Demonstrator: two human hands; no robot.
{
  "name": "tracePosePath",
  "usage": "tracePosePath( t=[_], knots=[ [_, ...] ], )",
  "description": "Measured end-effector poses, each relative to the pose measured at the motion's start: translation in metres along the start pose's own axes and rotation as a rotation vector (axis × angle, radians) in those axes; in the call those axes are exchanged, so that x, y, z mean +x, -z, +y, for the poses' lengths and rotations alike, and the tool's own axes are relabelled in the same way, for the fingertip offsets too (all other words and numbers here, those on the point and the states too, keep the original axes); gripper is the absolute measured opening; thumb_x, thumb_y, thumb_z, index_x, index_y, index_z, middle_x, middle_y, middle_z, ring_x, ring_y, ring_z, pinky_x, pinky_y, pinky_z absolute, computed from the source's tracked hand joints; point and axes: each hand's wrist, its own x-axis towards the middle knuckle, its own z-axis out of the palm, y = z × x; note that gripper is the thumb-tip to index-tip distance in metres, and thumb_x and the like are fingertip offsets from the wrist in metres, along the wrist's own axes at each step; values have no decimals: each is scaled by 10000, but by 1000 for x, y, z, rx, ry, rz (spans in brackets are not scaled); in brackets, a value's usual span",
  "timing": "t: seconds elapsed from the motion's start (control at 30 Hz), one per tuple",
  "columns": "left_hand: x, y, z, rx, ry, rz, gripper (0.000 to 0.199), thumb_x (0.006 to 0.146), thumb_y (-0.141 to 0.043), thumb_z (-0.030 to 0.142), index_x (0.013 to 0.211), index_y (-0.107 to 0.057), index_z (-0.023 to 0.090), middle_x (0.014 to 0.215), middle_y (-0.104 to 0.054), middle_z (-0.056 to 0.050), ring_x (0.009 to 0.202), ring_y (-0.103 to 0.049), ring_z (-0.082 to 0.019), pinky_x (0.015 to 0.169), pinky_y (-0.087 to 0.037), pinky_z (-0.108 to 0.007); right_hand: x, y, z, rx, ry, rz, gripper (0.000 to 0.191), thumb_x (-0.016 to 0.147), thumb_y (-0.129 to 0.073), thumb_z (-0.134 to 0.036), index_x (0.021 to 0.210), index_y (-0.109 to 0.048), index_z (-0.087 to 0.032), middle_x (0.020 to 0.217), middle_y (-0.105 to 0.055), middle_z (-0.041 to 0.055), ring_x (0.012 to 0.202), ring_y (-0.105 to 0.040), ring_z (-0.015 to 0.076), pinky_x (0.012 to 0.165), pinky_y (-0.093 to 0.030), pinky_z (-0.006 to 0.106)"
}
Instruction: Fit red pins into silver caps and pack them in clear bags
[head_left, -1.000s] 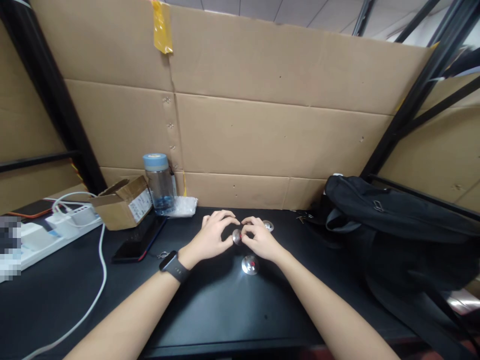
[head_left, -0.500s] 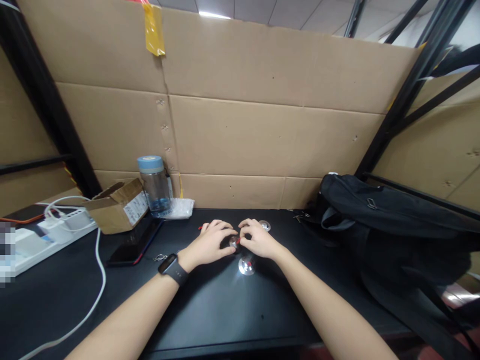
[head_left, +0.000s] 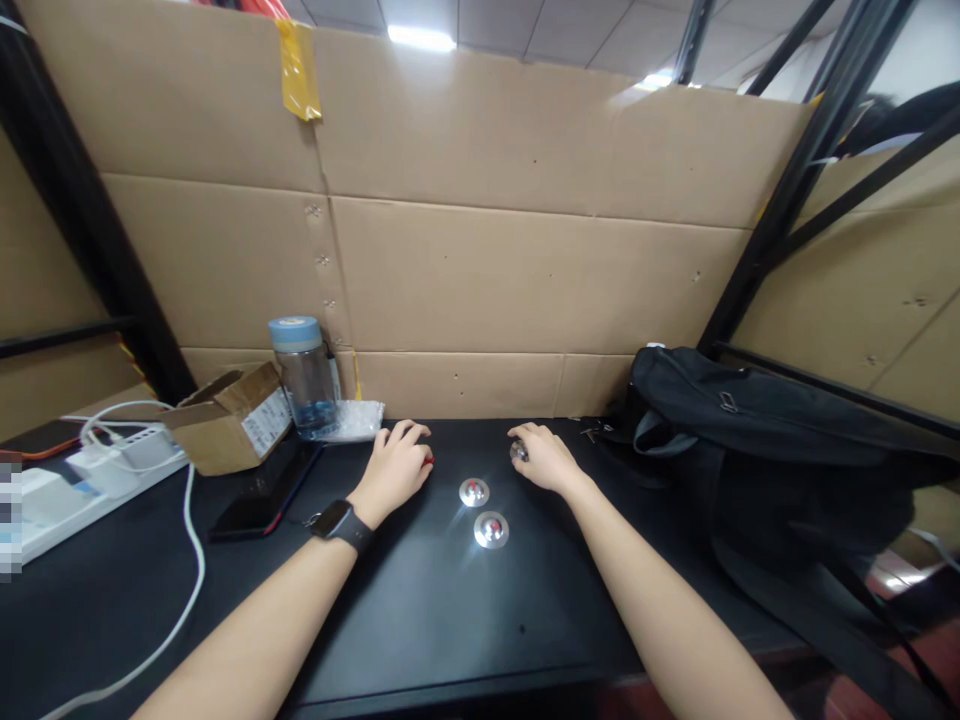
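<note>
Two shiny clear domed discs lie on the black table between my hands: one disc [head_left: 474,491] farther back, the other disc [head_left: 491,530] nearer, both with red inside. My left hand [head_left: 397,463], wearing a black watch [head_left: 342,526], is closed at thumb and index around a small red item [head_left: 428,461], mostly hidden. My right hand [head_left: 546,458] has its fingers curved over a third clear disc [head_left: 518,451] at the right; the palm hides part of it.
At the left are an open cardboard box [head_left: 229,420], a blue-lidded bottle [head_left: 302,380], bubble wrap [head_left: 356,421], a phone [head_left: 262,495] and a white power strip [head_left: 97,480]. A black backpack [head_left: 750,430] sits at the right of the black table [head_left: 450,640].
My hands have moved apart from the middle, left hand to the left and right hand to the right over the third disc. The farther middle disc is now uncovered.
</note>
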Motion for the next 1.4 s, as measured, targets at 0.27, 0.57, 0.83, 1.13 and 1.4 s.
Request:
tracePosePath(
  t=[0.27,0.57,0.83,1.13,1.4],
  knots=[
    [1,-2,4,-60,23,8,165,865,-598,198,750,-713,223,1137,-669,-95,1195,-475,-308,965,-347,-495,3,-4,13,50,-21,-28,373,799,-683,-201,1168,-679,-252,1145,-699,81,1068,-635,259,857,-460,323],
    [7,13,10,-149,99,13,188,981,-511,283,878,-664,245,873,-720,-28,936,-586,-225,899,-292,-415,3,-1,22,161,-8,-41,213,793,-681,-169,998,-712,-217,990,-726,57,875,-669,192,777,-477,270],
    [8,10,13,-257,127,32,149,956,-585,304,979,-731,283,991,-764,-30,1019,-625,-224,906,-284,-403,3,4,21,209,-1,-3,208,780,-689,-136,968,-709,-223,995,-713,50,886,-656,184,826,-486,281],
    [11,16,17,-295,185,57,144,958,-612,332,949,-752,300,1028,-768,-13,1066,-596,-235,917,-286,-410,4,0,-4,457,203,156,274,810,-681,-181,1078,-673,-240,1052,-689,44,927,-654,186,826,-512,307],
    [3,3,10,-173,115,26,165,940,-642,328,838,-754,264,1138,-695,-41,1151,-494,-267,930,-279,-440,5,-3,8,238,76,138,248,775,-680,-170,1004,-676,-264,1010,-713,32,906,-658,206,818,-494,319]
  ],
)
